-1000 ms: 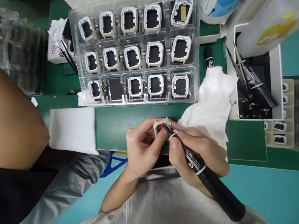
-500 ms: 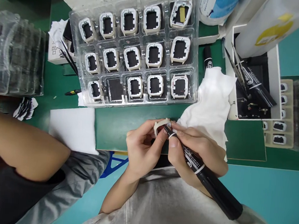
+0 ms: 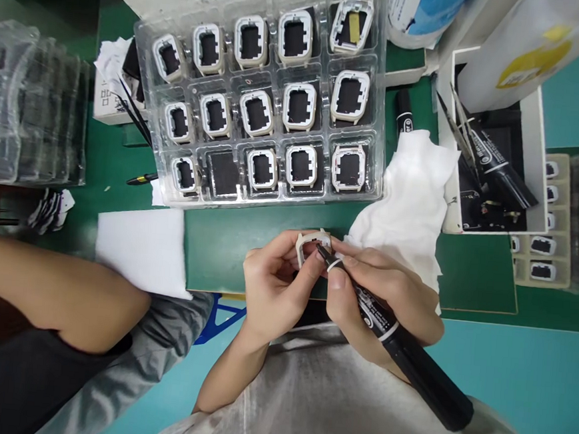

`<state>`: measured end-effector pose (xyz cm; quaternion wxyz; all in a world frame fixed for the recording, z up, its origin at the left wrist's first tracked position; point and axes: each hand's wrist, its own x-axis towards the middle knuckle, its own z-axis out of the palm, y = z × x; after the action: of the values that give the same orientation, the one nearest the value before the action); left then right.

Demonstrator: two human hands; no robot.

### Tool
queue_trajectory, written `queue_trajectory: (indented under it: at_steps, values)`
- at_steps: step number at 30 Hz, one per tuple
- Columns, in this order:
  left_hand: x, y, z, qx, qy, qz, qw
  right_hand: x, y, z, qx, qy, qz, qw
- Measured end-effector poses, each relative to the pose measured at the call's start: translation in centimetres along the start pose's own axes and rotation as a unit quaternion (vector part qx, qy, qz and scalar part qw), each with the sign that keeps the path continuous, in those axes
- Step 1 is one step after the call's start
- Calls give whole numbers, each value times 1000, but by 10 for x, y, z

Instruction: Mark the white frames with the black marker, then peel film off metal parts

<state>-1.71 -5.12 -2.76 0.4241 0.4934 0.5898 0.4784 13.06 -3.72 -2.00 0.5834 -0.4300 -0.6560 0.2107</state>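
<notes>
My left hand [image 3: 279,286] pinches a small cream watch case frame [image 3: 306,240] between thumb and fingers, tilted so that its opening shows. In my right hand [image 3: 384,291] is a black marker pen [image 3: 420,368], held slantwise, its tip at the inner edge of the frame. Whether the tip touches the frame I cannot tell. Above my hands lies a clear plastic tray [image 3: 291,200] with several similar white frames [image 3: 299,106] in its pockets; one pocket in the front row holds only a dark pad [image 3: 223,174].
A white cloth [image 3: 405,206] lies right of my hands, a folded white sheet [image 3: 141,249] left. At right stands a white box [image 3: 543,163] with tweezers, a marker and a bottle [image 3: 537,56]. Stacked trays [image 3: 32,103] stand far left. A co-worker's arm [image 3: 63,286] reaches in at left.
The watch case frame has tilted in my left hand, showing more of its opening. My right hand and the marker have barely moved. The co-worker's arm at left has shifted a little right.
</notes>
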Motion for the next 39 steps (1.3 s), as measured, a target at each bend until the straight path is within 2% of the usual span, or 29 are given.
queue_trajectory:
  at_steps: [4,10,15,27,31,39]
  values:
    - [-3,-4,0,10,3,17,1000,-1,4,0,3,8,-11,1000]
    - [-5,-6,0,25,6,10,1000,-4,4,0,-26,0,0,1000]
    - [-5,-5,1,25,8,22,999,-3,3,2,-6,18,-15,1000]
    - [-4,-6,0,36,8,38,999,-2,2,0,-2,8,-4,1000]
    - [-3,-6,1,34,6,18,999,-2,2,1,-5,14,2,1000]
    - [2,0,-5,-58,-27,-59,996,-3,1,0,19,20,0,1000]
